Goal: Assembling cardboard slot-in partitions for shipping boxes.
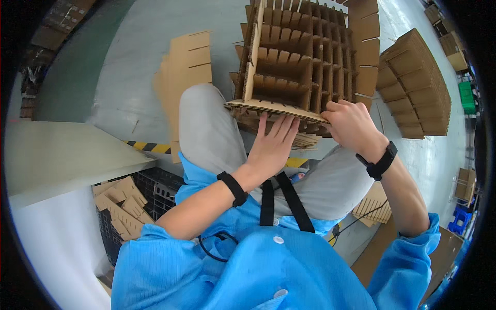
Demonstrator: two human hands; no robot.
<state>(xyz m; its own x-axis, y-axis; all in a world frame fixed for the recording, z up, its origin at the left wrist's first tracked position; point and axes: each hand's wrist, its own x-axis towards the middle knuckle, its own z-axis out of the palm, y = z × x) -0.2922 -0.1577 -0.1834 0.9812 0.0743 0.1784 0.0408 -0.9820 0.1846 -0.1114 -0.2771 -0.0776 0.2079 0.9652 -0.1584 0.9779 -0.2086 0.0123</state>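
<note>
In front of my knees stands a cardboard divider grid, built of slotted strips crossed into several cells. A slotted cardboard strip runs along its near side, its face toward me mostly hidden by my hands. My left hand presses against that strip from the near side, fingers stretched out and slightly apart. At the strip's right end, my right hand has its fingers curled over the edge and grips it. More layered cardboard shows beneath, partly behind my left hand.
Flat slotted cardboard sheets lie on the floor to the left. A stack of folded dividers stands at right. Cardboard pieces rest on a black plastic pallet at lower left, beside a pale panel. Yellow-black tape marks the floor.
</note>
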